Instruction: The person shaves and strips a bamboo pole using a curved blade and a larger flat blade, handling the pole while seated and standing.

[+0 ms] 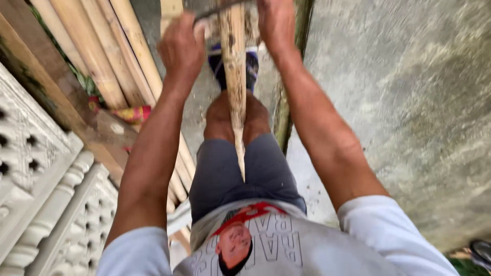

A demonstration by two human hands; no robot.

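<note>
Your left hand [180,47] is clenched into a fist near the top of the view, gripping what looks like the handle end of a thin dark blade [217,9] that runs across the top of a pale, tapering split bamboo stick [235,76]. Your right hand [276,23] is up at the other side of the stick; its fingers run off the top edge, so you cannot tell whether it is closed on the blade or only pressing against it. The stick stands between your knees, its pointed end toward your grey shorts [240,174]. To your left, long round bamboo poles [97,56] lie beside a white carved concrete balustrade [41,194]. Bare grey concrete floor [409,102] spreads to your right.
</note>
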